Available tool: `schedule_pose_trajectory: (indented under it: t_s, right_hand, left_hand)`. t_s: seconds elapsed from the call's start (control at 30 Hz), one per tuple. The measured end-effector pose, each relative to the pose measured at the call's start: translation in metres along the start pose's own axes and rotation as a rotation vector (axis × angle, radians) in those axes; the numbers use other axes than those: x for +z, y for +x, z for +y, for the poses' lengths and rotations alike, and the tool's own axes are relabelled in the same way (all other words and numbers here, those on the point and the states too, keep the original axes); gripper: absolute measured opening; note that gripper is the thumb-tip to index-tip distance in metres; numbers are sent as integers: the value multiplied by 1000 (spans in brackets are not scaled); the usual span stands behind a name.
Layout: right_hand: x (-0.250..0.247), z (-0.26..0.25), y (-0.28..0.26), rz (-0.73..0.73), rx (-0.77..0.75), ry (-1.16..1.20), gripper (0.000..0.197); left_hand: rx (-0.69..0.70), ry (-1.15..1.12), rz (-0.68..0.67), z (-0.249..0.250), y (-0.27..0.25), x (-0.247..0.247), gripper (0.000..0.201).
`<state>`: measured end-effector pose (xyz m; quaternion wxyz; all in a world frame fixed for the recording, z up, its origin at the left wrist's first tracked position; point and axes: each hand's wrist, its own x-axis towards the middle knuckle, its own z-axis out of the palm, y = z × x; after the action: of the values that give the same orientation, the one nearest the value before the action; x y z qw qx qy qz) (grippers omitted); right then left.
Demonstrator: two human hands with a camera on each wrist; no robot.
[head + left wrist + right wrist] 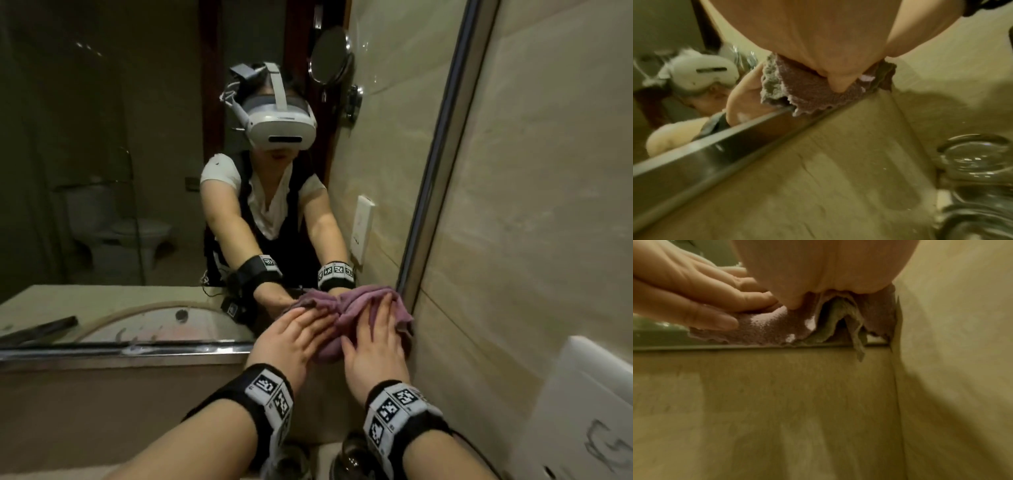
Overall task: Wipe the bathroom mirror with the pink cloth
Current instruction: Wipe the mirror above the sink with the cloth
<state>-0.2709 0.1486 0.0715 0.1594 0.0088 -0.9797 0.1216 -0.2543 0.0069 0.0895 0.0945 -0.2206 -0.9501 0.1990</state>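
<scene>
The bathroom mirror fills the left of the head view, edged by a metal frame. A crumpled pink cloth lies against the glass in its lower right corner. My left hand rests flat on the cloth's left part with straight fingers. My right hand presses the cloth's right part, also flat. In the left wrist view the left hand bears on the cloth just above the frame. The right wrist view shows the right hand, the cloth and the left hand's fingers.
A beige tiled wall meets the mirror's right edge and carries a white socket plate. Clear drinking glasses stand below my wrists. The glass reflects a person with a headset, a basin and a toilet.
</scene>
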Motion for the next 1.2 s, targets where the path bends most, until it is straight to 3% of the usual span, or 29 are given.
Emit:
schedule_pose_trajectory:
  t_s: [0.1,0.2,0.3,0.4,0.57,0.7,0.83,1.03,1.2]
  right_hand:
    - [-22,-12,18,137,-57,96,89]
    - [-44,-20,36,168,-90,71,83]
    - [-47,-25,39,244,-132,106,87]
    - [-24,-23,37,335,-238,4,92]
    - [36,-55,5,241,-408,-96,83]
    - [73,-84,-21,134,-559,-172,79]
    - [72,-107,-33,5,-563,-255,71]
    - [50,-164,-25,25,-558,-276,59]
    - [25,-190,0,266,-588,-226,65]
  left_hand:
    - [-22,74,99,-17,7,-22,59]
    - [-38,102,169,-35,9,-45,62]
    - [-47,96,324,-50,4,-51,57]
    - [-96,32,299,-56,-8,-39,55]
    - [-76,47,156,-73,-51,28,53]
    - [-102,29,134,-85,-87,75,55]
    - [-113,3,142,-100,-104,89,57]
    - [-63,142,186,-155,-132,102,57]
    - [-28,203,310,-190,-132,85,54]
